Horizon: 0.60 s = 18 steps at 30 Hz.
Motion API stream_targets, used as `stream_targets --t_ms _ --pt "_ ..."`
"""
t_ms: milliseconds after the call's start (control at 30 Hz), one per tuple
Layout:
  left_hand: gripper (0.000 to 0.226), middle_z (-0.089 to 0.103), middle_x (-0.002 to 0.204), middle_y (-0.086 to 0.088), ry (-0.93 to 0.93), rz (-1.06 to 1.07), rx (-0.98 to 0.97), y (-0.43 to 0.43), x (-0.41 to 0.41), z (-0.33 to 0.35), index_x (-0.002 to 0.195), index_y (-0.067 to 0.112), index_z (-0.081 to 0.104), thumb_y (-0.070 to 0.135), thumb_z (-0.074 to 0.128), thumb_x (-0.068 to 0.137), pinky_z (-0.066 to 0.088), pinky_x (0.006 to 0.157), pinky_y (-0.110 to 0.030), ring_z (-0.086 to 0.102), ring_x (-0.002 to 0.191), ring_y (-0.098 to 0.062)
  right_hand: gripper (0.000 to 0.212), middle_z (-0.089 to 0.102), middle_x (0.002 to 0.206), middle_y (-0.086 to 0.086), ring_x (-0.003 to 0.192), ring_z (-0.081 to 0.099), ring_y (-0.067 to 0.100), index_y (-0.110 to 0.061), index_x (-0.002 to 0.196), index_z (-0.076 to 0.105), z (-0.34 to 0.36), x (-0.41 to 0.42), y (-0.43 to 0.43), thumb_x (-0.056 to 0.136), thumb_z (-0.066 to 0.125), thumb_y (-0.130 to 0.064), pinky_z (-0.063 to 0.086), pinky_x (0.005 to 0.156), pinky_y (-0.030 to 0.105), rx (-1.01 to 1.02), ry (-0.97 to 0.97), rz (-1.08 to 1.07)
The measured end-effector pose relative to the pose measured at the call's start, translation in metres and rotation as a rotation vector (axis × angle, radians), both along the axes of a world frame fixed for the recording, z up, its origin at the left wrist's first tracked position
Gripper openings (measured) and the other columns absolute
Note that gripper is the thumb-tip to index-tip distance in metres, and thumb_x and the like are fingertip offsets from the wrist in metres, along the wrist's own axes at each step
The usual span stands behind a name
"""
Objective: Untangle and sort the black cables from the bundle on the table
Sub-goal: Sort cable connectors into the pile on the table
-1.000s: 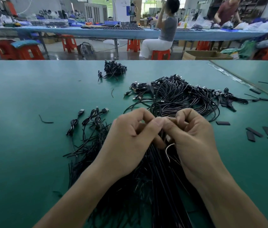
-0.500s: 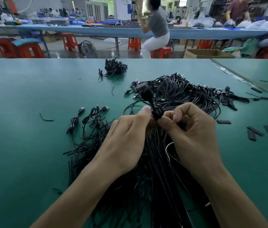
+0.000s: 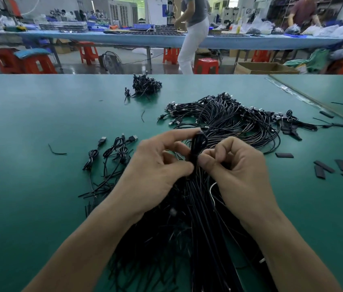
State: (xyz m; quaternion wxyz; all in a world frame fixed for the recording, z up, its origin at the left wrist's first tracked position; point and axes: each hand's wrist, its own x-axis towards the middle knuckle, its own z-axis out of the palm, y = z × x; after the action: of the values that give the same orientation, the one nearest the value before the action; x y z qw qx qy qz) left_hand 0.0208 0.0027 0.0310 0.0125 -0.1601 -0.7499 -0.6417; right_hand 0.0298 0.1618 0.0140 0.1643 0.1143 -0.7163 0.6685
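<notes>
Showing, head view: left hand (image 3: 158, 163) and right hand (image 3: 238, 169) close together, each pinching one looped black cable (image 3: 198, 144) just above the bundle (image 3: 198, 218), which lies on the green table (image 3: 29, 207) beneath both wrists. Cable judged light, limp, smooth-sheathed and prone to snagging on neighbours; best taken at the fold or beside a plug and drawn out lengthwise. Separated cables (image 3: 115, 148) lie to the left.

cable bundle (image 3: 225, 121) behind hands, small heap (image 3: 145, 86) beyond
</notes>
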Motion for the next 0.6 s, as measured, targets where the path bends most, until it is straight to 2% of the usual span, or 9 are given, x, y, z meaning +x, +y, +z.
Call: stream_targets --t_ms 100,200,267,333,400,467,533,600 --pt "0.059 0.068 0.086 0.016 0.110 -0.002 -0.072 -0.008 -0.003 0.002 0.103 0.043 0.075 -0.010 0.074 0.077 0.047 0.063 -0.020 0.048 0.063 -0.006 0.040 0.064 0.066 -0.009 0.064 0.057 0.004 -0.021 0.068 0.046 -0.003 -0.001 -0.004 0.086 0.068 0.007 0.047 0.063 0.014 -0.047 -0.039 0.024" --pt "0.050 0.065 0.077 0.024 0.215 0.026 -0.130 -0.006 -0.002 0.002 0.087 0.035 0.074 -0.013 0.076 0.073 0.043 0.058 -0.016 0.048 0.062 0.000 0.039 0.060 0.059 -0.011 0.057 0.054 0.000 -0.018 0.068 0.047 -0.002 -0.001 -0.006 0.086 0.065 0.011 0.044 0.058 0.011 -0.157 -0.077 0.059" --pt "0.044 0.063 0.076 0.022 0.282 0.017 -0.137 0.001 0.001 0.001 0.075 0.032 0.070 -0.012 0.073 0.071 0.041 0.056 -0.015 0.050 0.063 -0.001 0.039 0.057 0.059 -0.006 0.056 0.051 0.004 -0.019 0.067 0.048 0.001 -0.001 -0.008 0.084 0.066 0.011 0.041 0.054 0.012 -0.269 -0.108 0.067" --pt "0.036 0.065 0.082 0.012 0.353 0.015 -0.110 0.004 0.004 -0.001 0.071 0.031 0.069 -0.005 0.065 0.069 0.042 0.059 -0.019 0.058 0.070 -0.008 0.037 0.059 0.065 0.004 0.061 0.052 0.010 -0.019 0.068 0.045 0.002 0.000 -0.008 0.078 0.071 0.005 0.043 0.055 0.015 -0.401 -0.144 0.117" --pt "0.023 0.067 0.085 0.006 0.439 0.009 -0.090 0.004 0.004 -0.005 0.071 0.024 0.072 0.004 0.060 0.069 0.047 0.069 -0.020 0.064 0.080 -0.014 0.033 0.063 0.067 0.004 0.062 0.054 0.013 -0.018 0.069 0.043 0.003 0.000 -0.007 0.073 0.072 -0.002 0.046 0.056 0.017 -0.484 -0.170 0.154" --pt "0.014 0.067 0.085 0.004 0.514 0.032 -0.111 0.004 0.005 -0.008 0.067 0.017 0.072 0.017 0.060 0.074 0.048 0.074 -0.020 0.065 0.083 -0.015 0.035 0.063 0.066 0.004 0.059 0.056 0.012 -0.016 0.070 0.043 0.002 0.000 -0.008 0.079 0.068 0.006 0.048 0.055 0.018 -0.515 -0.165 0.165" --pt "0.023 0.064 0.078 0.007 0.531 0.136 -0.136 0.007 0.005 -0.012 0.063 0.015 0.069 0.032 0.069 0.078 0.047 0.068 -0.021 0.063 0.075 -0.014 0.038 0.064 0.066 0.005 0.060 0.058 0.013 -0.016 0.070 0.043 0.001 0.000 -0.009 0.083 0.065 0.012 0.049 0.058 0.019 -0.473 -0.152 0.131" --pt "0.029 0.060 0.070 0.011 0.465 0.230 -0.120 0.010 0.006 -0.012 0.067 0.023 0.064 0.048 0.079 0.071 0.045 0.058 -0.021 0.059 0.063 -0.011 0.042 0.065 0.066 0.001 0.062 0.058 0.010 -0.018 0.066 0.044 0.003 0.000 -0.008 0.084 0.066 0.012 0.049 0.061 0.020 -0.389 -0.114 0.057"
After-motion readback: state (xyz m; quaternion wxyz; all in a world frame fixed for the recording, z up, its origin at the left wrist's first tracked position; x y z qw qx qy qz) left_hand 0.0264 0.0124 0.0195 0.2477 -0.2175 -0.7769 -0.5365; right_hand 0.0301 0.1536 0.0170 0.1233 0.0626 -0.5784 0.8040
